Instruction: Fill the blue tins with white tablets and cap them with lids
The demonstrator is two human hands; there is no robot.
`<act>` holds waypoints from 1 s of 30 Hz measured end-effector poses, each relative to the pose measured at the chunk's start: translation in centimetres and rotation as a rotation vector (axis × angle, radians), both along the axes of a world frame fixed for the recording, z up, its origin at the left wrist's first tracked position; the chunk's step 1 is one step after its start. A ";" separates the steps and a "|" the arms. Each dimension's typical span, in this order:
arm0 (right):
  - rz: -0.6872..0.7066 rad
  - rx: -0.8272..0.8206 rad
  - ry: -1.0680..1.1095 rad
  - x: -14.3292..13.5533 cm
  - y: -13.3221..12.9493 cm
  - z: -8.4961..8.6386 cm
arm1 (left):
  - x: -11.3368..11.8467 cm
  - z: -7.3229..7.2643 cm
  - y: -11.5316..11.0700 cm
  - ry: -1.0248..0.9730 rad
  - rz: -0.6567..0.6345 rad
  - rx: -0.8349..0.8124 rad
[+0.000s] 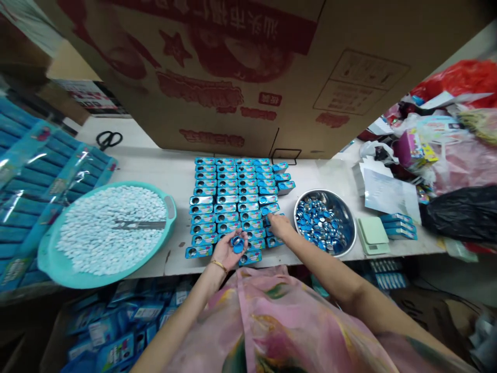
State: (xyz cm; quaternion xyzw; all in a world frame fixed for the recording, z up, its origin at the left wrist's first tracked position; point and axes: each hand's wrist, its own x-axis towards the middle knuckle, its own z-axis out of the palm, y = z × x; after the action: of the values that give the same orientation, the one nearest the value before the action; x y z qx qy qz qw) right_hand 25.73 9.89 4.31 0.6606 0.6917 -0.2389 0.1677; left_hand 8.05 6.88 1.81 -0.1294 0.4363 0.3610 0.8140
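Observation:
Rows of small blue boxes with round dark openings stand on the white table. Palm up over the front rows, my left hand has its fingers curled around small round blue lids. My right hand reaches onto the right-hand columns of boxes, its fingers closed and pointing down; what they hold is hidden. Right of it, a steel bowl contains many shiny blue and silver lids.
At the left, a turquoise basin holds white pieces and metal tongs. Black scissors lie behind it. A large cardboard box borders the back. A pale green scale and stacked blue packs are at the right.

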 end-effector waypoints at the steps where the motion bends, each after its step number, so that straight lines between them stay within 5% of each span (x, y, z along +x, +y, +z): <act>1: 0.015 0.031 0.032 -0.5 -0.7 0.4 | 0.2 -0.2 0.0 -0.004 0.005 0.003; 8: 0.447 0.331 0.421 -4.4 -4.9 -0.3 | 1.9 -1.1 -1.0 -0.051 -0.041 0.040; 22: 0.006 0.266 0.405 -2.7 -5.9 -0.6 | 2.4 -0.7 -2.3 -0.038 -0.144 0.159; 30: 0.047 0.304 0.363 -1.8 -6.1 0.1 | 2.4 -0.8 -2.3 0.014 -0.157 0.241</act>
State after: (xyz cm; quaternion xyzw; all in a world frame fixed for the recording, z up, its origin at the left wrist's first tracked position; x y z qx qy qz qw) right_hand 23.89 3.77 4.44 0.6083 0.7536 -0.2428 -0.0553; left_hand 10.46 4.56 1.02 0.0062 0.4042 0.3468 0.8464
